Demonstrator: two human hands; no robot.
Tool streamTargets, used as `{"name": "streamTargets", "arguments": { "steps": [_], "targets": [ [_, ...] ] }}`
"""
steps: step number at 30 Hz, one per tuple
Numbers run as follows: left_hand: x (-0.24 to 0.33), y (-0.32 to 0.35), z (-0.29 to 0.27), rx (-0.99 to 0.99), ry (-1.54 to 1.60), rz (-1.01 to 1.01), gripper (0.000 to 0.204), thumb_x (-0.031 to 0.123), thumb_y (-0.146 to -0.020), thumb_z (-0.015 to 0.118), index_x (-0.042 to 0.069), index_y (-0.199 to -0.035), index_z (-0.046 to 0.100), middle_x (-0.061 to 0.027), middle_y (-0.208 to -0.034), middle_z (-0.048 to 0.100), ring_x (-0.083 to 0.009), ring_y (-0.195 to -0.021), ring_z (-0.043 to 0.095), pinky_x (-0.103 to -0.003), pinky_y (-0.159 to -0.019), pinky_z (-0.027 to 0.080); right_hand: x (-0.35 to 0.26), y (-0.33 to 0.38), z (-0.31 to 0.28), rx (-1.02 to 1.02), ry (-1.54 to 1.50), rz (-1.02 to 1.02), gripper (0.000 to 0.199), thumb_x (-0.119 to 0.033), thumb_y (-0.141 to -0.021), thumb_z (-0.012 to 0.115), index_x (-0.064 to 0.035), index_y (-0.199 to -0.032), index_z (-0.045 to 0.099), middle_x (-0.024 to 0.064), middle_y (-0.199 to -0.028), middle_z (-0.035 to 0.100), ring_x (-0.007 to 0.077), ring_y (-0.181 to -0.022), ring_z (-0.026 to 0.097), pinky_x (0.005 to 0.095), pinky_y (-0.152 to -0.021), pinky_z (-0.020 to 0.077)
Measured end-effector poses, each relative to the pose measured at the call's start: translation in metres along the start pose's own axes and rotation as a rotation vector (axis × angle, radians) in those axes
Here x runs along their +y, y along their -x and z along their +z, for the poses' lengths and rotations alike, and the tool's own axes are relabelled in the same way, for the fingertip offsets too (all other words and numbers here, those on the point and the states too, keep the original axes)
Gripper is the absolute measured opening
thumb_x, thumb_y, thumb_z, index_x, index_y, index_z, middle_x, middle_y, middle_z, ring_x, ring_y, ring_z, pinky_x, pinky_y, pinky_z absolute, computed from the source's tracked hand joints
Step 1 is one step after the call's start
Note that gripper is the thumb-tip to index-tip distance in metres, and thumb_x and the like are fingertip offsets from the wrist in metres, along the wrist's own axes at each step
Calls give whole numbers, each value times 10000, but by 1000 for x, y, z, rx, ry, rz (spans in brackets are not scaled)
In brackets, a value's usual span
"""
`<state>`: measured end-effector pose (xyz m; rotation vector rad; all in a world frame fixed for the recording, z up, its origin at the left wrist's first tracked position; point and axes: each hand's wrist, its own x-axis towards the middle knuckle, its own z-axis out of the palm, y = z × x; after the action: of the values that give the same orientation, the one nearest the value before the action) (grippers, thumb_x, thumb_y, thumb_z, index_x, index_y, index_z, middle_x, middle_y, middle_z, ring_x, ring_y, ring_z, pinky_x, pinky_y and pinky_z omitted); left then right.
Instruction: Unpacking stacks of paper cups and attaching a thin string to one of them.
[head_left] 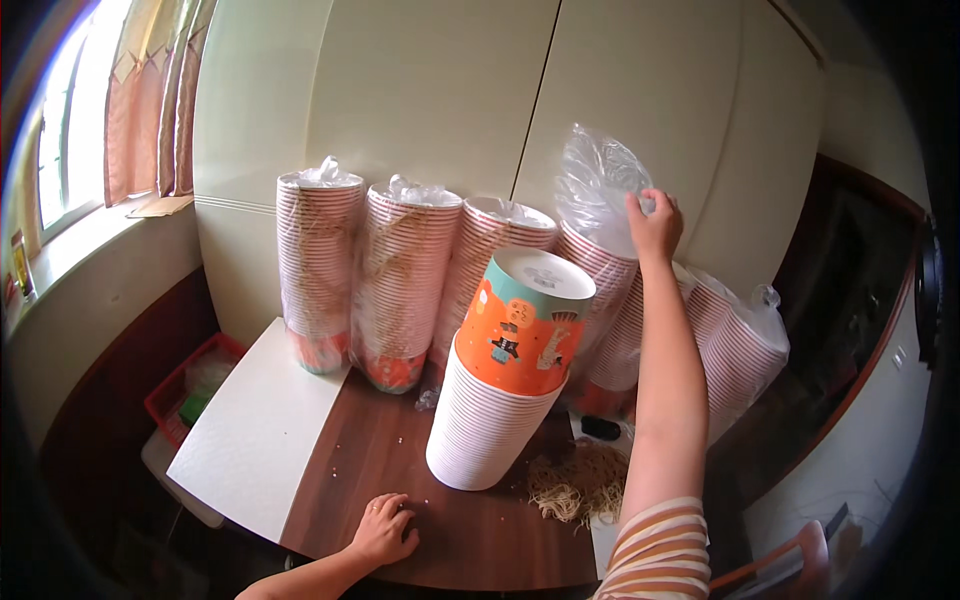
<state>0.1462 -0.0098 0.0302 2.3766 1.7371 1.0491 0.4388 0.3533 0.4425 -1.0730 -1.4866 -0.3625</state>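
Note:
My right hand reaches far across the table, its fingers closed on the loose top of a clear plastic bag. That bag rises above a wrapped stack of paper buckets at the back. On the brown tabletop, my left hand rests with slightly bent fingers, holding nothing. Between my hands stands an unwrapped stack of white paper buckets, upside down and leaning a little. Its top bucket shows an orange and teal print. My right forearm partly hides the stacks behind it.
More bagged bucket stacks line the back against pale cabinet doors. A tangle of beige string lies right of the unwrapped stack, near a small black object. A red basket sits at left, below the window.

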Motion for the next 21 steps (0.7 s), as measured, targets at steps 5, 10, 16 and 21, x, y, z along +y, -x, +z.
{"name": "streamTargets", "arguments": {
  "steps": [5,10,16,21],
  "targets": [
    [0,1,-3,5,-11,0,305,232,-700,684,51,-940,632,-143,-1179,521,-324,-1158,461,-449,-980,368,-8,15,23,-143,458,-144,589,-542,-783,595,-158,-1229,568,127,-1342,489,340,-1203,472,522,-1063,252],
    [1,0,-2,18,25,6,294,227,-701,665,39,-921,614,-148,-1150,528,-327,-1130,477,-451,-975,371,-1,28,44,-560,342,177,664,-611,-860,409,-165,-1349,457,148,-1387,438,357,-1270,414,532,-1073,235],
    [1,-1,-4,18,11,4,301,223,-707,660,35,-937,614,-151,-1158,526,-325,-1133,476,-450,-977,372,-1,30,23,-305,266,39,606,-555,-886,413,-105,-1279,515,170,-1256,557,353,-1186,498,506,-1039,273],
    [3,0,-3,-6,35,-4,316,213,-721,668,31,-971,606,-165,-1181,517,-340,-1153,461,-458,-984,369,-5,81,-35,16,-122,-229,275,-248,-910,557,-4,-1010,634,155,-1005,641,305,-917,609,345,-817,464]
  ]
}}
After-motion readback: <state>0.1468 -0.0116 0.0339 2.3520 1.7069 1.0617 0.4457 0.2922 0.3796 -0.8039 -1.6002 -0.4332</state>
